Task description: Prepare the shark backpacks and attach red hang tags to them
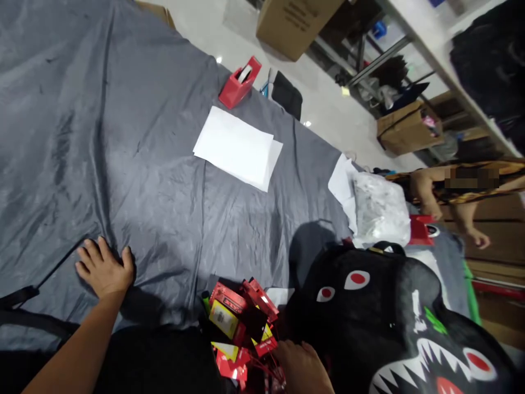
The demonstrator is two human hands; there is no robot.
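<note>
Tags (229,323) are bunched just left of the black bag (385,306), perhaps kept gathered by the right hand (303,369) beside them, whose grip cannot be told because its fingers are hard to make out. Farther left of the bag, well apart from the other, the left hand (104,271) is spread flat on the cloth (156,180), seemingly for support; the bag's lower edge is cut off.

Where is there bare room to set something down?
Free: the grey cloth between the left hand and the white papers, and a smaller patch between papers and red and yellow tags. Crowded: around the right hand, beside those tags and the black toothed item, and by the plastic bundle.
</note>
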